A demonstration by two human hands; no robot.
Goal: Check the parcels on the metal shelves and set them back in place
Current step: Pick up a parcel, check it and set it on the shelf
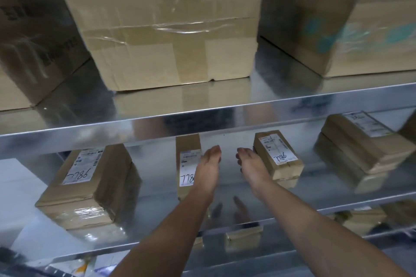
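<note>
1. Setting-back step, by the look of it: both hands reaching into the middle shelf (162, 211), into the gap between two parcels.
2. Left hand (209, 171): flat, fingers straight and pressed together, holding nothing; narrow parcel (188, 159) just beside it at nine o'clock, contact too close to call.
3. Right hand (249, 170): also flat, fingers together, laid along the side of the small parcel (278, 155) at three o'clock, gripping nothing.
4. Next, probably: either nudge both parcels square or curl the fingers round one to lift it and read the label. Calls for a light push, the polished metal looking slippery.
5. Counted on the middle shelf: one wide parcel (90, 186) at eight o'clock, the narrow one, the small one with seemingly another beneath, a stack of two (364, 150) at three o'clock, plus a sliver at the right edge.
6. Top shelf, twelve o'clock: three big boxes (168, 29).
7. Lower shelf, five o'clock: at least two parcels (244, 238), too blurred to count surely.
</note>
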